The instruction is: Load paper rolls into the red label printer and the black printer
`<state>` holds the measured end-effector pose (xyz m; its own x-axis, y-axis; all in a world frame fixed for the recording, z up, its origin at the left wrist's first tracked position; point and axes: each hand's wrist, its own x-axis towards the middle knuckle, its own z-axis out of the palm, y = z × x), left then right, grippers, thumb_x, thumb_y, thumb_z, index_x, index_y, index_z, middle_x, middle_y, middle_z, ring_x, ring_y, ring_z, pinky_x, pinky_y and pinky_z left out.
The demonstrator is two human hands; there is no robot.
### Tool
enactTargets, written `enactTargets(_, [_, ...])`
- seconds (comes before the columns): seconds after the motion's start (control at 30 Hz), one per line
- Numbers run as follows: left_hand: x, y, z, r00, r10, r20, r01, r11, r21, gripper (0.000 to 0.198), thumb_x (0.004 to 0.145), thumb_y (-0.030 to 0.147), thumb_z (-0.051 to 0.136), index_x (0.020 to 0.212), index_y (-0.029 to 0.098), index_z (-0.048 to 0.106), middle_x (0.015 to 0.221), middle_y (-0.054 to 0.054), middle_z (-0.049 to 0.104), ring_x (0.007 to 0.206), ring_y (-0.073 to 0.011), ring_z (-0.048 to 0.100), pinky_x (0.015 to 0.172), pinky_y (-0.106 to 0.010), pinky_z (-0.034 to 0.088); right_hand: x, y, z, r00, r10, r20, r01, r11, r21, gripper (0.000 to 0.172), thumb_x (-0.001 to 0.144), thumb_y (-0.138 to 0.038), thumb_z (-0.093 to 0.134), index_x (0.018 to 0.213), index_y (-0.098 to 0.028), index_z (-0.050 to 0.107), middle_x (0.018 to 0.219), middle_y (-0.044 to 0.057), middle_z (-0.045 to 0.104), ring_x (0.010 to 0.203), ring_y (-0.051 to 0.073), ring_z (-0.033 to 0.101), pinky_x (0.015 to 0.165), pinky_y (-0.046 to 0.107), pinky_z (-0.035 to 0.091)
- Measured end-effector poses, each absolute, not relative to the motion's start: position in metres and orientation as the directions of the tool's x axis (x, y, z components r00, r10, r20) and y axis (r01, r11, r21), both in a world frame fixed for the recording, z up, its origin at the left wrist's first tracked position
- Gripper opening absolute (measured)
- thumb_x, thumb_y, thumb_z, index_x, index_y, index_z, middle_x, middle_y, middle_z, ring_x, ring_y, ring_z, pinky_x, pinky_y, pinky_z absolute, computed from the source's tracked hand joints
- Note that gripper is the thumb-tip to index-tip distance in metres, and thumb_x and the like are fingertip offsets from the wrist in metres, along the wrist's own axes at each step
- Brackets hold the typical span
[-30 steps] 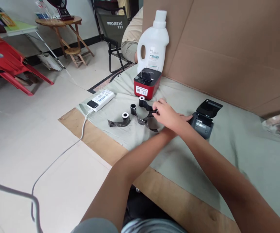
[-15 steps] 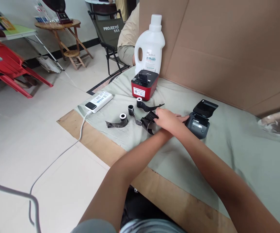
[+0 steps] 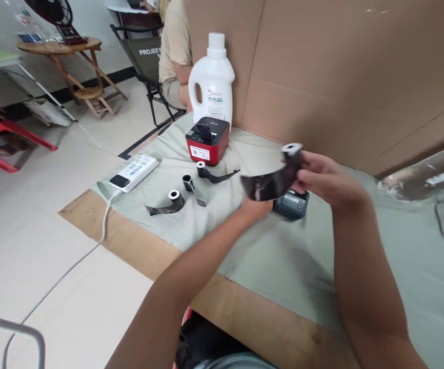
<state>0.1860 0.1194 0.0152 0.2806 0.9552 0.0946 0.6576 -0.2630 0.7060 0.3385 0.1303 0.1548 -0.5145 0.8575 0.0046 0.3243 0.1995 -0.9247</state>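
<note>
My right hand [image 3: 327, 177] is closed on a black paper roll [image 3: 291, 163] with a white end, lifted above the cloth. Its loose black strip curves out to the left. My left hand [image 3: 258, 207] lies low behind that strip, its fingers hidden, beside a small dark grey label printer [image 3: 291, 206]. The roll and my right hand cover the upper part of this printer. To the left, three more small rolls lie on the cloth: one with a long black tail [image 3: 201, 169], a narrow dark one [image 3: 187, 183] and one with a creased black strip [image 3: 174, 196].
A red and black receipt printer [image 3: 210, 146] stands before a white detergent bottle [image 3: 215, 82]. A white power bank [image 3: 134, 173] with a cable [image 3: 104, 220] lies at left. Cardboard [image 3: 322, 66] walls the back. Clear plastic wrapping [image 3: 422, 169] lies right. A person sits beyond.
My right hand has picked up the black roll from beside the other rolls and carried it up and right. My left hand has drawn back left from the label printer. The view has shifted right.
</note>
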Motion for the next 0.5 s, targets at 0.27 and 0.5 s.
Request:
enactTargets(0.27, [0.181,0.119,0.016,0.322,0.929,0.181,0.673,-0.359,0.647,0.061,0.087,0.013,0.044,0.144,0.029,0.059,0.135,-0.002,0.070,0.130,-0.0195,0.060,0.118,-0.039,0.034,0.429,0.157,0.133,-0.302,0.936,-0.180,0.679,0.078,-0.730,0.038,0.071,-0.049,0.079,0.100,-0.025,0.073,0.089,0.007,0.073,0.078,0.023,0.065,0.072,0.036,0.050])
enactTargets(0.5, [0.182,0.118,0.020,0.316,0.934,0.165,0.671,-0.343,0.657,0.062,0.088,0.012,0.043,0.146,0.030,0.058,0.136,0.000,0.070,0.129,-0.0184,0.061,0.117,-0.037,0.036,0.411,0.172,0.100,-0.210,0.970,-0.125,0.909,0.147,-0.390,0.024,0.079,-0.026,0.067,0.102,-0.021,0.073,0.105,0.008,0.075,0.089,0.024,0.068,0.077,0.036,0.051])
